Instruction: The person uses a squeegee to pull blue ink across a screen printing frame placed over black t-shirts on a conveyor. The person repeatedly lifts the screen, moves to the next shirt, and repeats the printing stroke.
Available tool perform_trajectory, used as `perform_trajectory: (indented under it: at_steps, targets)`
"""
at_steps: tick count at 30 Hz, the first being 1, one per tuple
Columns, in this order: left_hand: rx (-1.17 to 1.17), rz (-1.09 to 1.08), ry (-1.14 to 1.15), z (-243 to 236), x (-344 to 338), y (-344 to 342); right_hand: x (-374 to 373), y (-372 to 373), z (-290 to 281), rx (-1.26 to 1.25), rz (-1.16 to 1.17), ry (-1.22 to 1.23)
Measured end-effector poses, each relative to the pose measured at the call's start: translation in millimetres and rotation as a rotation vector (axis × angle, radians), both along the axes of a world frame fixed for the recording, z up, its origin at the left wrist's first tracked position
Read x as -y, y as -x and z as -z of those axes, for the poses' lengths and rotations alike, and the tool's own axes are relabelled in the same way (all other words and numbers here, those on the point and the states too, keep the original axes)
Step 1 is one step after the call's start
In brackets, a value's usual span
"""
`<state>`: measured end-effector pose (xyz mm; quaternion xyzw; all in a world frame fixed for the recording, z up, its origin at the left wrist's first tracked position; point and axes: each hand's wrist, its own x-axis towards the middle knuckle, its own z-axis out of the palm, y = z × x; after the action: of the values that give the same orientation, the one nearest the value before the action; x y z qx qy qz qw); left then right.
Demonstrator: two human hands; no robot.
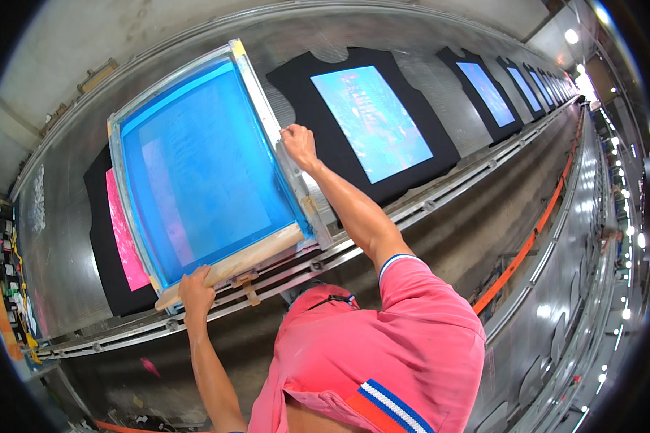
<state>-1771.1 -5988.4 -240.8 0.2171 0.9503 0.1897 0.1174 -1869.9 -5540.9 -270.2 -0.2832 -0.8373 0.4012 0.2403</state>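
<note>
A screen-printing frame [261, 97] with blue mesh [202, 159] lies tilted across the long table. My left hand [197, 290] grips the wooden near bar [256, 254] by its left end, fingers curled over the top. On the frame's right side rail, my right hand [298, 144] is closed about halfway along, arm stretched forward. Partly under the frame's left side is a black T-shirt [102, 249] with a bright pink printed panel [123, 231]; the rest of it is hidden. Just right of the frame lies another black T-shirt [303, 94] bearing a light blue and pink print [368, 123].
More black T-shirts [484, 90] with blue panels run in a row along the metal table [58, 274] to the far right. A metal rail [426, 206] edges the near side. An orange strip [527, 252] borders another table at right. Assorted items [11, 267] crowd the far left.
</note>
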Motion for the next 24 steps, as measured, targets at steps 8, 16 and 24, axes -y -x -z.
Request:
perform_trajectory:
  at_steps: [8, 16, 24]
  targets:
    - [0.064, 0.0, 0.111, 11, 135, 44, 146, 32, 28, 0.021, -0.04, 0.247]
    - [-0.041, 0.135, 0.138, 2, 177, 77, 202, 40, 48, 0.074, 0.026, 0.232]
    - [0.075, 0.154, 0.13, 26, 212, 95, 230, 56, 52, 0.022, 0.036, 0.14]
